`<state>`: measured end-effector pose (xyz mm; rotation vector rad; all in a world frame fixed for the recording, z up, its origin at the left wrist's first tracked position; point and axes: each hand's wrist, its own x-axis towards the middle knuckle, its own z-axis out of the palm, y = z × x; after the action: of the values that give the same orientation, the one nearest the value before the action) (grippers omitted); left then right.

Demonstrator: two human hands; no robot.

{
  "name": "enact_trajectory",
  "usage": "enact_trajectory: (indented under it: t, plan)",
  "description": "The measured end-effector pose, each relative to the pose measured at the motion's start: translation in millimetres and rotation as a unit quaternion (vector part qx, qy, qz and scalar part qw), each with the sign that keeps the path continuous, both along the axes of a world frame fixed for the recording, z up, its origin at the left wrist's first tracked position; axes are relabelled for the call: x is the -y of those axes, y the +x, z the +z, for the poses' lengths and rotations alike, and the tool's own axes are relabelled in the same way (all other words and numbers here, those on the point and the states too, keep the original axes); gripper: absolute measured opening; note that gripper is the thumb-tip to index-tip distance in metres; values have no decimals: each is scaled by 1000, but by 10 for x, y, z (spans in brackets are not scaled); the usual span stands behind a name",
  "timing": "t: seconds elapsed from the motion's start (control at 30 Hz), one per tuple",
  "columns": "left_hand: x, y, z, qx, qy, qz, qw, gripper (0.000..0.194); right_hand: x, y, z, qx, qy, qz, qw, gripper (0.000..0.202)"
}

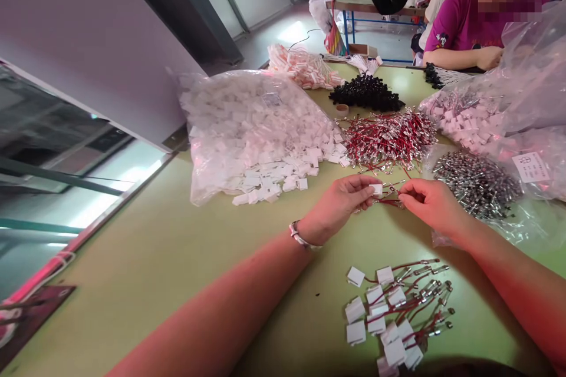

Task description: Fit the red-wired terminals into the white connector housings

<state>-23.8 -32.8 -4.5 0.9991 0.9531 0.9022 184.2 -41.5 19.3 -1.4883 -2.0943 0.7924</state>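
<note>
My left hand (349, 199) pinches a small white plastic housing (375, 189) between thumb and fingers over the green table. Just to its right, my right hand (422, 197) is closed on a red wire (406, 174) with a metal terminal pointing toward the housing. A small gap seems to lie between terminal and housing. Behind the hands is a pile of red wires with metal ends (391, 136). Nearer to me lie several white housings with red wires and metal-ended parts attached (395, 352).
A plastic bag of white housings (260, 123) spreads at the left back. Black parts (366, 93) and pink-white parts (300, 68) lie farther back. Metal cylinders (477, 182) and more bags are at the right. A person in a purple shirt (462, 20) sits across the table.
</note>
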Motion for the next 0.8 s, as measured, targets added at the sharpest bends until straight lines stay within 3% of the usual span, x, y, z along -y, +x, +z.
enact_trajectory:
  t: [0.17, 0.33, 0.5, 0.63, 0.7, 0.8]
  plan:
    - [-55, -61, 42, -29, 45, 71, 996, 23, -44, -92, -68, 106, 55, 38, 992, 18]
    - [-39, -81, 129, -71, 21, 67, 995, 18, -72, -74, -119, 104, 88, 1, 991, 15]
    - [-23, -51, 158, -79, 33, 58, 995, 17, -51, -123, -153, 194, 106, 86, 971, 13]
    - [-9, -32, 175, -123, 41, 43, 991, 17, -58, -236, -194, 275, 115, 100, 949, 17]
    - [-8, -37, 189, -132, 42, 46, 989, 19, -61, -236, -183, 254, 123, 104, 954, 18]
    - [-15, -52, 202, -123, 39, 64, 990, 21, -66, -163, -123, 113, 116, 80, 984, 14]
